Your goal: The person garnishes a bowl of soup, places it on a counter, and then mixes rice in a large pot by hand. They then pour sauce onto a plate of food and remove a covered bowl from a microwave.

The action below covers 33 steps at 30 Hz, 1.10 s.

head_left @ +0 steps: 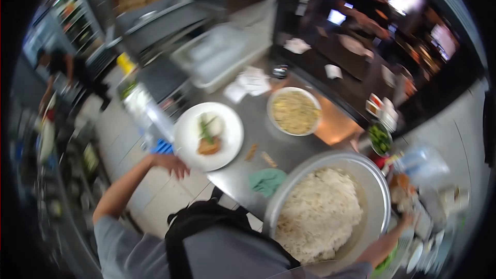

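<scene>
Head view, nearest first: a large metal bowl (374, 186) of cooked rice sits at 5 o'clock on the steel counter (289, 147). Past its rim at 4 o'clock, the right hand (408, 220) reaches among small containers; blur hides whether its fingers are spread or closed. A green cloth (267, 181) lies just beside the bowl at 6 o'clock.

At 8 o'clock, the left hand (169, 164) meets the lower-left rim of the white plate (230, 142), which carries a plated portion and overhangs the counter edge. The fingers appear curled together on the rim.

Judged step: the plate is supported at the counter edge. Any further move calls for keeping it level and its food undisturbed.

A second plate (294, 111) stands at 12 o'clock. Other people work well beyond.
</scene>
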Motion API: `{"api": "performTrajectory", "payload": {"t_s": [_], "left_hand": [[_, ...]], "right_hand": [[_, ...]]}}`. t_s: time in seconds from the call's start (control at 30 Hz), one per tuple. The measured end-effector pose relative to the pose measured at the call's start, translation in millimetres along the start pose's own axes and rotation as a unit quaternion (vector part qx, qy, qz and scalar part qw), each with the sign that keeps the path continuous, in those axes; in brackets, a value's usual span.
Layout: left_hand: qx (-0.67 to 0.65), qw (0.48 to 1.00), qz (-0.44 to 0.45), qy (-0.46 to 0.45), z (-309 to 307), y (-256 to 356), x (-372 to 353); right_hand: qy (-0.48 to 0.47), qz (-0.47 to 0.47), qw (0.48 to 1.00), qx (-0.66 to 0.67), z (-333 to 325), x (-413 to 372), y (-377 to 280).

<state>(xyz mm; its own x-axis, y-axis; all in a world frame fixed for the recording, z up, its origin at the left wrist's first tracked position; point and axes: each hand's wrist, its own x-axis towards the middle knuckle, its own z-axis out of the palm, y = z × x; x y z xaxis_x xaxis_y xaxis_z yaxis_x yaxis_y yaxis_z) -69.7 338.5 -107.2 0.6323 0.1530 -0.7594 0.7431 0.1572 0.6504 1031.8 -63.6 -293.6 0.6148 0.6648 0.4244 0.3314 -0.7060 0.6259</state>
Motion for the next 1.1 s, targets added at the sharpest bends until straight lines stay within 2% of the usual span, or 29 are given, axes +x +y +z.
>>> {"api": "performTrajectory", "payload": {"t_s": [0.03,0.07,0.1,0.13,0.17,0.23,0.3,0.33,0.37,0.4,0.43,0.47,0.53,0.57,0.6,0.63,0.67,0.7,0.73,0.77,0.8,0.83,0.87,0.9,0.93,1.0,1.03,1.07,1.1], "left_hand": [[-0.019,0.994,-0.078,0.072,-4.0,6.4,-10.3],[-0.049,0.977,-0.162,0.132,-9.2,13.9,-16.4],[-0.036,0.963,-0.173,0.202,-20.6,-12.2,-15.6],[-0.048,0.934,-0.220,0.279,-27.2,-21.2,-13.6],[-0.058,0.922,-0.211,0.321,-33.7,-38.4,-8.6],[-0.144,0.894,-0.137,0.401,-26.4,-47.0,1.4],[-0.233,0.869,-0.038,0.435,-18.5,-51.6,15.2],[-0.230,0.858,-0.021,0.458,-14.2,-62.8,29.9],[-0.227,0.847,-0.004,0.481,-11.1,-77.2,48.9],[-0.222,0.835,0.013,0.503,-9.5,-84.7,60.2],[-0.251,0.835,0.009,0.490,-5.5,-76.9,58.0],[-0.254,0.861,0.009,0.440,-3.8,-71.0,51.0],[-0.261,0.906,0.010,0.334,-5.3,-64.3,36.4],[-0.227,0.915,0.014,0.334,-6.3,-64.7,35.1],[-0.190,0.903,0.015,0.386,-5.5,-54.6,29.4],[-0.165,0.877,0.020,0.451,-14.9,-67.5,43.3],[-0.066,0.847,0.041,0.525,-26.3,-78.8,56.8],[0.034,0.802,0.061,0.593,-37.5,-85.3,65.3],[0.054,0.783,0.063,0.616,-47.4,-82.8,68.4],[0.073,0.763,0.065,0.639,-56.1,-76.5,73.4],[0.092,0.742,0.068,0.660,-63.1,-71.2,77.4],[0.093,0.733,0.061,0.671,-68.2,-68.2,80.7],[0.094,0.725,0.054,0.680,-71.5,-65.1,84.7],[0.095,0.715,0.047,0.691,-75.4,-62.3,87.5],[0.079,0.708,0.041,0.701,-76.4,-61.7,91.7],[0.047,0.692,0.026,0.720,-72.6,-64.1,100.4],[0.067,0.698,-0.013,0.712,-69.0,-60.5,97.8],[0.076,0.713,-0.024,0.697,-67.9,-60.4,94.0],[0.085,0.727,-0.035,0.680,-66.9,-61.2,90.6]], "right_hand": [[-0.097,0.212,0.929,0.288,-21.3,10.8,-0.7],[-0.066,0.290,0.861,0.414,-107.4,4.5,-9.2],[-0.087,0.302,0.858,0.406,-133.6,5.4,-9.7],[-0.108,0.320,0.854,0.395,-153.0,5.7,-9.8],[-0.108,0.334,0.862,0.366,-171.6,6.0,-6.9],[-0.104,0.368,0.873,0.302,-242.8,12.3,-6.7],[-0.037,0.354,0.880,0.316,-287.3,23.2,5.9],[-0.003,0.346,0.882,0.321,-299.2,26.5,10.7],[0.108,0.307,0.900,0.291,-293.8,34.7,21.7],[0.158,0.288,0.879,0.345,-302.5,39.6,26.1],[0.206,0.268,0.854,0.396,-345.3,44.1,25.4],[0.253,0.244,0.824,0.444,-391.3,46.8,20.0],[0.281,0.202,0.699,0.626,-499.0,40.5,-14.7],[0.281,0.198,0.684,0.643,-563.5,29.8,-39.2],[0.232,0.168,0.668,0.687,-551.5,38.7,-45.7],[0.180,0.141,0.592,0.773,-617.3,27.6,-76.6],[0.144,0.078,0.577,0.800,-652.7,20.6,-99.7],[0.143,-0.040,0.493,0.857,-667.0,22.7,-128.3],[0.091,-0.057,0.453,0.885,-685.5,16.4,-159.3],[0.042,-0.113,0.441,0.889,-703.3,11.5,-188.4],[0.095,-0.192,0.478,0.852,-714.1,10.8,-221.4],[0.015,-0.204,0.511,0.835,-747.2,-9.1,-246.2],[0.021,-0.301,0.478,0.825,-769.3,-22.5,-274.7],[-0.060,-0.338,0.458,0.820,-799.3,-40.2,-292.7],[-0.088,-0.379,0.387,0.836,-797.8,-49.8,-326.2],[-0.181,-0.438,0.403,0.783,-807.0,-72.2,-370.1],[-0.136,-0.496,0.417,0.749,-809.2,-79.2,-391.6],[-0.165,-0.530,0.439,0.706,-819.8,-85.6,-400.0],[-0.136,-0.552,0.429,0.702,-816.7,-92.7,-418.1]]}}
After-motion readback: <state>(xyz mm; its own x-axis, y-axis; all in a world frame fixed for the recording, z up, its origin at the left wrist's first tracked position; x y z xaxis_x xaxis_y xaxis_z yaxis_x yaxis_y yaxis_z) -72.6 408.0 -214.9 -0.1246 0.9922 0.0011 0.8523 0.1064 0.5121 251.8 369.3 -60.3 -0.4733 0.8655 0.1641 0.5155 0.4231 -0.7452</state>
